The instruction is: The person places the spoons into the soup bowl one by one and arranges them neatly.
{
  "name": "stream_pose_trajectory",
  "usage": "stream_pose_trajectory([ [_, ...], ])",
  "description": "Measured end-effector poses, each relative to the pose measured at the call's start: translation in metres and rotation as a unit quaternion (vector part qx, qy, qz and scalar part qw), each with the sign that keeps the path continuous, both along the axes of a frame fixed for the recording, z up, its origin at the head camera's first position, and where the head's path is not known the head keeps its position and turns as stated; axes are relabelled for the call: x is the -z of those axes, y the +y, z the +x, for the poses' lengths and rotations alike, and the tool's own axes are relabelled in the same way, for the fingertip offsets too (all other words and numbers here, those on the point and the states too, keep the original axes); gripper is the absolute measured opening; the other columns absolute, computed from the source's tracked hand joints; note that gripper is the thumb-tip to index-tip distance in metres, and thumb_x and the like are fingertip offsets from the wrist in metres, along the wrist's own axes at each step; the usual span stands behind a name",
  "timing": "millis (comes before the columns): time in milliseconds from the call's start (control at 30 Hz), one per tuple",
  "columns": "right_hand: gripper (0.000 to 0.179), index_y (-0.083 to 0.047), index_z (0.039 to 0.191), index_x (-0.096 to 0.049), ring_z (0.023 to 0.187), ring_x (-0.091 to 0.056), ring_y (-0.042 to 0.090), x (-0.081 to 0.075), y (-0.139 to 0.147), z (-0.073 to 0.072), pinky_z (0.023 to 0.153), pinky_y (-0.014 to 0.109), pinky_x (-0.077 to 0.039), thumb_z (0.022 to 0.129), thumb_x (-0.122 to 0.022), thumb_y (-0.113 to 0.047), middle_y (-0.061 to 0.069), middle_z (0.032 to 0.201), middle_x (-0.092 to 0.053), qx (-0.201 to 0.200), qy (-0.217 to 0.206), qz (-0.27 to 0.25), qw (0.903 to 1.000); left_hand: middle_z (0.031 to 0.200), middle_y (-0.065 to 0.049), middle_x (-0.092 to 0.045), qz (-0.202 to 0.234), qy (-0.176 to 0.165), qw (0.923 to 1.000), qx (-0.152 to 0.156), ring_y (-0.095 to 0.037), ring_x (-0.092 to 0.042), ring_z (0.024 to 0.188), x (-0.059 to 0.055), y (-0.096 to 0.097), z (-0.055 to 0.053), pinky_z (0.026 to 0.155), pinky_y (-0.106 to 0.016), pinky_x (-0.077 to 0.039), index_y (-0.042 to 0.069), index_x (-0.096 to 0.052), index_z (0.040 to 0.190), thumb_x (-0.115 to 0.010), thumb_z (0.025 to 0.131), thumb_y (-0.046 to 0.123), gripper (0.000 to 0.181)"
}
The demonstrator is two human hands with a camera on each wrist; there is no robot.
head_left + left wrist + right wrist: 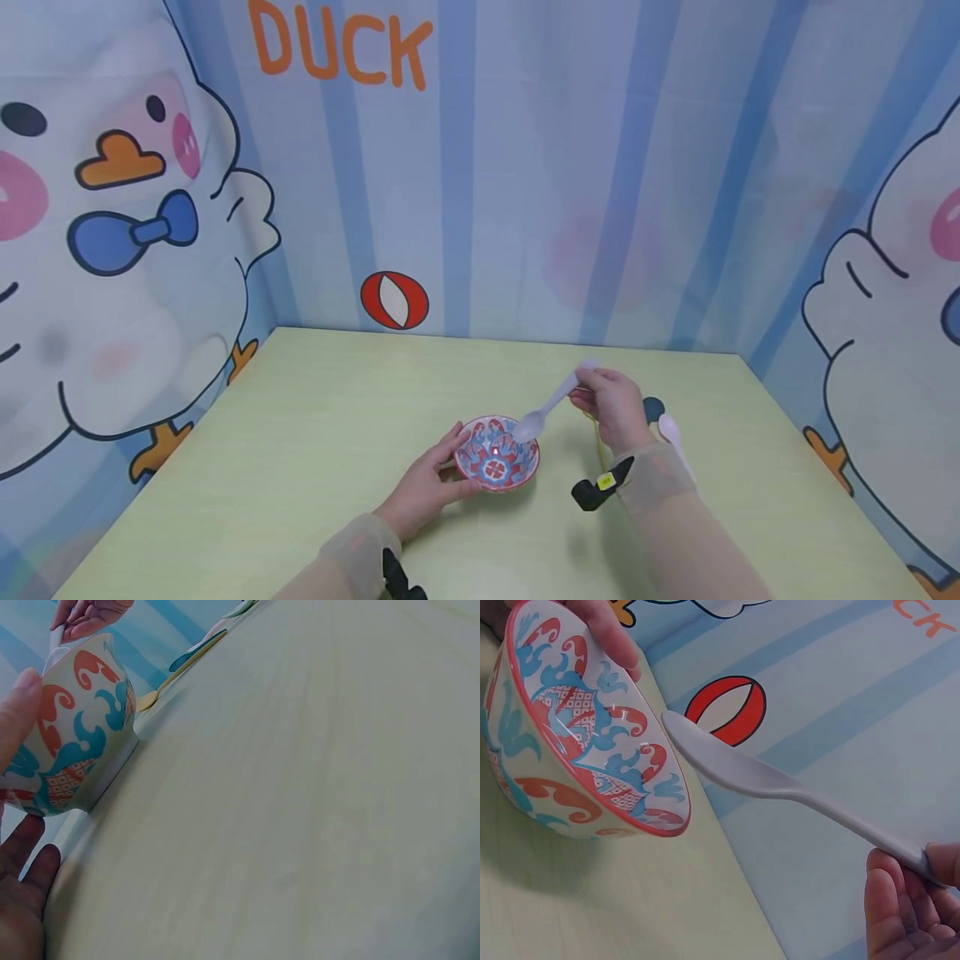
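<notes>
A bowl (497, 454) with a red rim and a red and blue pattern sits toward the middle of the table. My left hand (429, 483) grips it from the left, thumb at the near side and fingers at the far side. In the left wrist view the bowl (79, 727) tilts a little, its base close over the tabletop. My right hand (611, 404) pinches the handle end of a pale lilac spoon (558, 395). The spoon's head overlaps the bowl's far right rim in the head view; from the right wrist, the spoon (735, 771) shows right beside the rim, its head empty.
Right of the bowl, partly behind my right hand, lie a yellow spoon (184, 671), a dark teal spoon (654, 408) and a pale pink spoon (670, 429). The pale green table (337, 400) ends at a striped blue backdrop (525, 167) with printed ducks.
</notes>
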State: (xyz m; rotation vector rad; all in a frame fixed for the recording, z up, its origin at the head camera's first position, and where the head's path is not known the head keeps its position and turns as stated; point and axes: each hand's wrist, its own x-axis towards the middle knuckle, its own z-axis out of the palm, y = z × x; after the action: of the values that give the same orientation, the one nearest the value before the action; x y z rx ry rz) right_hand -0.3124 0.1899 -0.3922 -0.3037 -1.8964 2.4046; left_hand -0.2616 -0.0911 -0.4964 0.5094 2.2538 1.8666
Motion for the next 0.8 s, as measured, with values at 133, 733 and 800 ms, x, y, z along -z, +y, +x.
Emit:
stream_pose_trajectory([
  [133, 0.031, 0.01, 0.12, -0.053, 0.066, -0.065, 0.009, 0.004, -0.006, -0.002, 0.067, 0.021, -0.056, 0.096, -0.058, -0.008, 0.003, 0.077, -0.068, -0.013, 0.004, 0.004, 0.9999, 0.16, 0.004, -0.015, 0.0, -0.003, 1.0, 0.001, -0.027, -0.044, 0.131, 0.0, 0.0, 0.0, 0.108, -0.037, -0.036, 0.02, -0.039, 0.148, -0.08, 0.079, 0.027, 0.081],
  [733, 0.031, 0.013, 0.119, -0.056, 0.068, -0.064, 0.013, 0.01, -0.028, -0.011, 0.067, 0.023, -0.057, 0.095, -0.058, -0.006, 0.008, 0.083, -0.066, -0.075, -0.002, 0.063, 0.9952, 0.16, 0.005, -0.015, 0.002, 0.002, 1.0, 0.005, -0.027, -0.045, 0.131, 0.001, -0.002, 0.0, 0.106, -0.034, -0.039, 0.019, -0.039, 0.148, -0.081, 0.078, 0.03, 0.083],
  [800, 0.03, 0.012, 0.119, -0.057, 0.07, -0.064, 0.013, 0.01, -0.031, -0.012, 0.067, 0.023, -0.057, 0.096, -0.058, -0.008, 0.009, 0.085, -0.066, -0.09, -0.003, 0.081, 0.9927, 0.16, 0.005, -0.014, -0.001, 0.003, 1.0, 0.004, -0.027, -0.045, 0.131, 0.002, -0.002, 0.0, 0.107, -0.035, -0.038, 0.02, -0.039, 0.148, -0.081, 0.078, 0.03, 0.083],
])
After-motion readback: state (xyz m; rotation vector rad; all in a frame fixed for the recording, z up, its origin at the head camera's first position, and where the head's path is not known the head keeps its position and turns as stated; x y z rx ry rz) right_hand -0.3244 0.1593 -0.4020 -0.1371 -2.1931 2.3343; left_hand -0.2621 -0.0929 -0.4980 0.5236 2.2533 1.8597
